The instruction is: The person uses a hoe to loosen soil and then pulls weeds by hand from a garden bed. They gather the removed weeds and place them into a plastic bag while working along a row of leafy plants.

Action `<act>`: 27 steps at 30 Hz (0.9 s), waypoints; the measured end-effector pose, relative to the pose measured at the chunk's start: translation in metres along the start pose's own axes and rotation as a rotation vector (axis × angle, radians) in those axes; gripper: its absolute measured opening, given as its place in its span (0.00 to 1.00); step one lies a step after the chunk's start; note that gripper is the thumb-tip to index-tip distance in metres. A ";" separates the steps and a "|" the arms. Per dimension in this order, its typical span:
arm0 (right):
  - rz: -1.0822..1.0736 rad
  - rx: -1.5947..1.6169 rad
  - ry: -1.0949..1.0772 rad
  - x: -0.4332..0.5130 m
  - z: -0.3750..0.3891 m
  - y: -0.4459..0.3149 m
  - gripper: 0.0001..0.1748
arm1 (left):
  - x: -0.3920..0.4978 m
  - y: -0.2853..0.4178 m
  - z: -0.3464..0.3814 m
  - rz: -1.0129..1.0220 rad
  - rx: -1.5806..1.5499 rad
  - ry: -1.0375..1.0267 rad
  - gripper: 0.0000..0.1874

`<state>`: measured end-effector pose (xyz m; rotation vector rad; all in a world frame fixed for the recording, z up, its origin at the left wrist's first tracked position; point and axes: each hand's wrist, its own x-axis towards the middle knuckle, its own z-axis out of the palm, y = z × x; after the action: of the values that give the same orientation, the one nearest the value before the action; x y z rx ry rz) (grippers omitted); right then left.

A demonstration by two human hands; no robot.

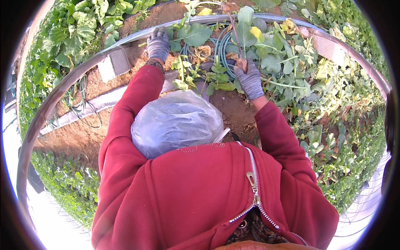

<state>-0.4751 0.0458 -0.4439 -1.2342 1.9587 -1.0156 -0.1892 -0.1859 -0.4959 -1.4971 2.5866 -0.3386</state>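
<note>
My left hand [158,45], in a grey knitted glove, reaches forward with its fingers extended. It is beside a broad green leaf [197,33], its fingertips near a long pale pipe [137,35]; whether it touches either is unclear. My right hand [251,79], gloved alike, grips the wooden handle [242,64] of a thin-shanked hand tool, which looks like a small hoe. Its rusty head [229,7] points away from me, above the leafy plants [272,61]. A bulging clear plastic bag [178,122] is in front of my chest; its contents cannot be made out.
Coiled teal hose [221,51] lies among the leaves between my hands. A concrete block [114,63] stands left, near more looped hose [79,95] and a pale strip [97,106] across the soil. Another block [329,47] is at right. Dense greens [78,31] grow at upper left.
</note>
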 end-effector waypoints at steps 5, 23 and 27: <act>0.144 0.170 -0.007 -0.019 0.004 0.023 0.22 | -0.014 -0.017 -0.011 -0.248 -0.318 0.110 0.20; 0.157 0.341 -0.118 -0.063 0.094 0.044 0.24 | -0.150 0.113 0.017 -0.264 -0.729 -0.296 0.19; 0.137 0.643 -0.075 -0.065 0.077 0.028 0.27 | -0.143 0.113 0.025 -0.230 -0.772 -0.271 0.19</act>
<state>-0.4014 0.0909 -0.5025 -0.7530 1.4551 -1.3578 -0.2074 -0.0107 -0.5492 -1.8767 2.4247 0.8839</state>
